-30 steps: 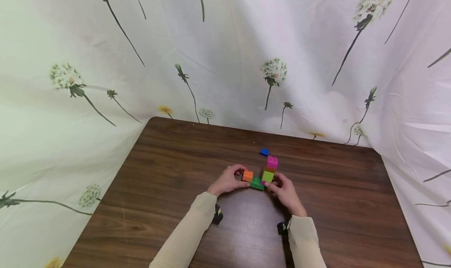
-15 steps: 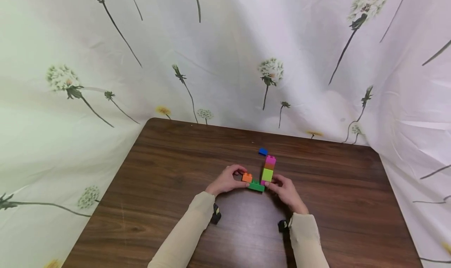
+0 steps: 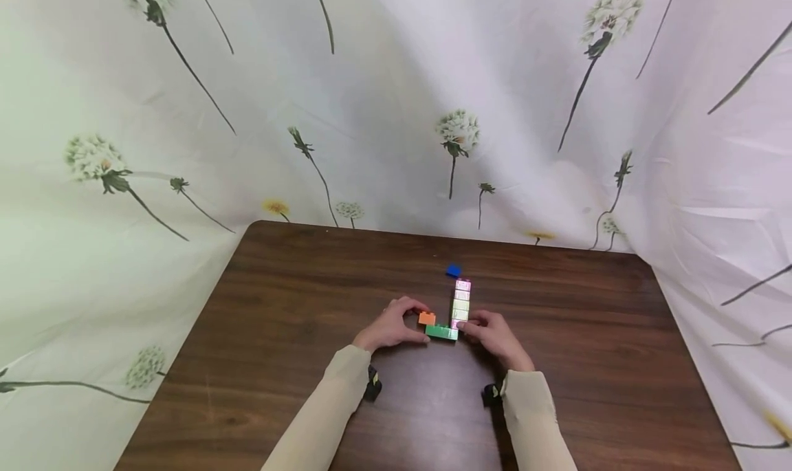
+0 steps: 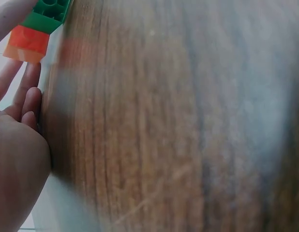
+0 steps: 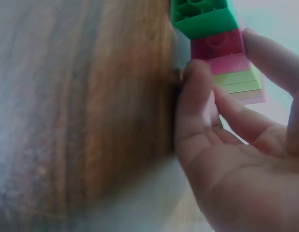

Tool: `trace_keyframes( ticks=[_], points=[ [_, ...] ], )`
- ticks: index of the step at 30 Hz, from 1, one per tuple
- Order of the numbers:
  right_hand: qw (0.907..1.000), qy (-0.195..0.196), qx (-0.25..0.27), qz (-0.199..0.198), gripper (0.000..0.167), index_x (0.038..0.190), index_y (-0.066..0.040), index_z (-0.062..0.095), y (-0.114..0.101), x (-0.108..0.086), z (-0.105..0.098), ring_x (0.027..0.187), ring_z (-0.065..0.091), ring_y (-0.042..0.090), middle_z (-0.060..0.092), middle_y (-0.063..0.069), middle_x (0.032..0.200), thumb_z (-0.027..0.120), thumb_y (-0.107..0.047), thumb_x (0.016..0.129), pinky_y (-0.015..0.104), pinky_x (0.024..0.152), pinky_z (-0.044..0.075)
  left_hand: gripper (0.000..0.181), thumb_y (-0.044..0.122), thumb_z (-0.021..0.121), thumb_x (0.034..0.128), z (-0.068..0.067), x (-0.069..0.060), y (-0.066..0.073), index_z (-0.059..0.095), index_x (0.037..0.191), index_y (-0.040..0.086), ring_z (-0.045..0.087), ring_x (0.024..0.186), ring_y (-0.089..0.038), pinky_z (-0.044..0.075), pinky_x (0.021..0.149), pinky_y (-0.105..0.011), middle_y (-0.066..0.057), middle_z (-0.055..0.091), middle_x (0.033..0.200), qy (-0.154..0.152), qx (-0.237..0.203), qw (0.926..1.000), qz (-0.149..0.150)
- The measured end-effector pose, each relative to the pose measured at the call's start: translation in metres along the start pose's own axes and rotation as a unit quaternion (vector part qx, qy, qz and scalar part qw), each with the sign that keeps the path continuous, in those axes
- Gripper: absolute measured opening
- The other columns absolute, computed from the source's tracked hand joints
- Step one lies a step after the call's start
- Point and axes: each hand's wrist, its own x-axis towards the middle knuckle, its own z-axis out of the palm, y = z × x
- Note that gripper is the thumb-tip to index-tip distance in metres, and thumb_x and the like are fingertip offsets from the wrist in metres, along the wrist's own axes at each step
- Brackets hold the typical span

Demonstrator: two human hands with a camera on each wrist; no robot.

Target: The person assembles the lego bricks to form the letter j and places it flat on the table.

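Note:
Both hands hold a joined build of toy building bricks: a green brick (image 3: 441,332) at the base, an orange brick (image 3: 427,318) on its left end, and a stack of pink, lime and other bricks (image 3: 460,304) on its right end. My left hand (image 3: 390,325) has its fingers against the orange brick and its thumb by the green brick's left end. My right hand (image 3: 495,337) pinches the bottom pink brick (image 5: 218,44) between thumb and fingers. Both wrist views show the green brick's hollow underside, so the build is tilted. Glare washes out the stack's colours in the head view.
A loose blue brick (image 3: 454,270) lies just beyond the stack's top. The dark wooden table (image 3: 297,278) ends at the back against a flower-print curtain (image 3: 383,113). Black wrist devices (image 3: 372,385) hang under the beige sleeves (image 3: 322,416).
The build has tilted back, so its front faces now show and the top studs less. Both hands keep hold of it. The head view has shifted a little.

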Motion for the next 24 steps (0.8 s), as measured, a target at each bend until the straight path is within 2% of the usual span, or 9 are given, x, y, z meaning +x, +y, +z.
trace_keyframes(
  ticks=[5, 11, 16, 24],
  points=[
    [0.9995, 0.008, 0.001, 0.032, 0.035, 0.104, 0.001, 0.066, 0.0036, 0.0031, 0.0024, 0.076, 0.061, 0.016, 0.066, 0.009, 0.09, 0.071, -0.029, 0.087, 0.029, 0.068, 0.05, 0.05, 0.034, 0.084, 0.0738, -0.0003, -0.0029, 0.001, 0.063, 0.118, 0.022, 0.042, 0.116, -0.019, 0.038, 0.101, -0.044, 0.003, 0.058, 0.122, 0.0, 0.0, 1.0, 0.009],
    [0.9981, 0.012, 0.022, 0.056, 0.04, 0.108, 0.002, 0.065, 0.0012, 0.0018, 0.0036, 0.078, 0.064, 0.015, 0.068, 0.011, 0.097, 0.072, -0.03, 0.087, 0.03, 0.072, 0.054, 0.048, 0.034, 0.083, 0.0747, -0.0004, -0.0031, 0.0004, 0.064, 0.117, 0.022, 0.043, 0.115, -0.018, 0.039, 0.1, -0.042, 0.003, 0.058, 0.121, 0.0, 0.007, 0.9998, 0.018],
    [0.9979, 0.016, 0.028, 0.056, 0.043, 0.109, 0.002, 0.066, 0.0, 0.0009, 0.0056, 0.076, 0.064, 0.015, 0.068, 0.011, 0.097, 0.072, -0.034, 0.086, 0.03, 0.07, 0.054, 0.048, 0.034, 0.085, 0.0729, -0.0006, -0.0029, -0.0014, 0.065, 0.115, 0.022, 0.043, 0.115, -0.017, 0.038, 0.101, -0.041, 0.004, 0.058, 0.12, 0.001, -0.001, 0.9999, 0.014],
    [0.9969, 0.019, 0.043, 0.063, 0.041, 0.109, 0.004, 0.064, -0.0011, 0.0009, 0.0082, 0.067, 0.063, 0.016, 0.067, 0.013, 0.093, 0.071, -0.03, 0.087, 0.032, 0.065, 0.056, 0.047, 0.034, 0.084, 0.0737, -0.0009, -0.0017, -0.0025, 0.064, 0.114, 0.022, 0.043, 0.114, -0.017, 0.039, 0.101, -0.043, 0.004, 0.058, 0.12, 0.001, -0.003, 1.0, 0.007]
  ],
)
